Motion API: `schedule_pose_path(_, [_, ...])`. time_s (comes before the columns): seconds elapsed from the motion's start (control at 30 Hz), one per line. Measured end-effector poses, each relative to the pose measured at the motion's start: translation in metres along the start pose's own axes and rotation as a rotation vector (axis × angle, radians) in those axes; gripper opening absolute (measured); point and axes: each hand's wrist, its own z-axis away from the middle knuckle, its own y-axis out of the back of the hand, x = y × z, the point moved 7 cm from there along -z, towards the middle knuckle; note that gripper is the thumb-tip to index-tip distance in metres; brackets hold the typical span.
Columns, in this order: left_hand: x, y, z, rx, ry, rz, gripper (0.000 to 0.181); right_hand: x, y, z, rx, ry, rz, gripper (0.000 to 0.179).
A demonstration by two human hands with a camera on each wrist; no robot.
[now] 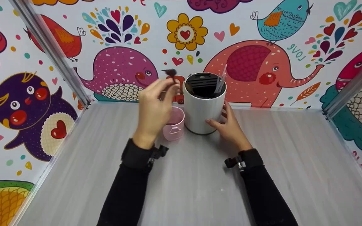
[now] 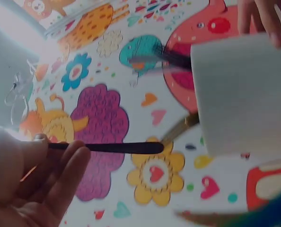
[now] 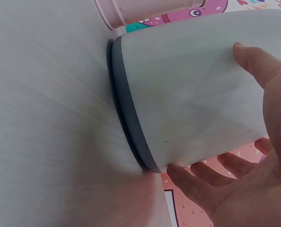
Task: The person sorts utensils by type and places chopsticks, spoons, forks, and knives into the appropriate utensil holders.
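My left hand [image 1: 156, 99] is raised over a pink cup [image 1: 173, 133] and pinches a dark makeup brush [image 2: 126, 148] between thumb and fingers. Its rounded black handle sticks out past the fingertips in the left wrist view, while a blurred dark tuft shows above the hand in the head view. To the right stands a white cylindrical brush holder [image 1: 201, 114] with a black slotted insert and clear sticks [image 1: 221, 82] in it. My right hand [image 1: 231, 127] grips its right side low down, thumb in front and fingers curled round the wall [image 3: 192, 94].
The pink cup stands close against the holder's left side. A brush with a gold ferrule [image 2: 182, 127] and dark bristles [image 2: 173, 57] poke from the holder's mouth. A patterned wall [image 1: 174, 62] rises right behind, and metal corner posts [image 1: 55, 53] frame the grey table [image 1: 193, 188].
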Motion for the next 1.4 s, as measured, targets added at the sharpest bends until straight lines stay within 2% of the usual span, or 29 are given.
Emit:
schedule_pose_path(0.1, [0.005,-0.021,0.0,-0.037,0.014,0.058,0.019,-0.001,0.0,0.0,0.0,0.018,-0.01,0.12])
schedule_pose_path(0.2, [0.003,-0.039,0.003,-0.07,0.045,0.081,0.02,-0.001,0.0,0.001,0.005,0.017,-0.015,0.119])
schedule_pose_path(0.5, [-0.019,-0.065,0.007,-0.096,0.084,-0.068,0.023,-0.003,-0.001,0.0,0.01,0.002,0.01,0.119])
schedule_pose_path(0.8, [-0.043,-0.081,0.013,-0.15,0.212,-0.163,0.023,-0.001,-0.001,-0.002,0.016,0.012,0.006,0.118])
schedule_pose_path(1.13, [-0.063,-0.092,0.018,-0.193,0.3,-0.33,0.023,-0.003,-0.001,0.001,0.019,0.038,0.018,0.12])
schedule_pose_path(1.27, [-0.068,-0.096,0.019,-0.197,0.327,-0.338,0.023,-0.002,-0.001,0.0,0.021,0.034,0.016,0.12])
schedule_pose_path(1.4, [-0.071,-0.096,0.019,-0.171,0.352,-0.309,0.021,-0.002,0.0,0.0,0.023,0.033,0.015,0.121])
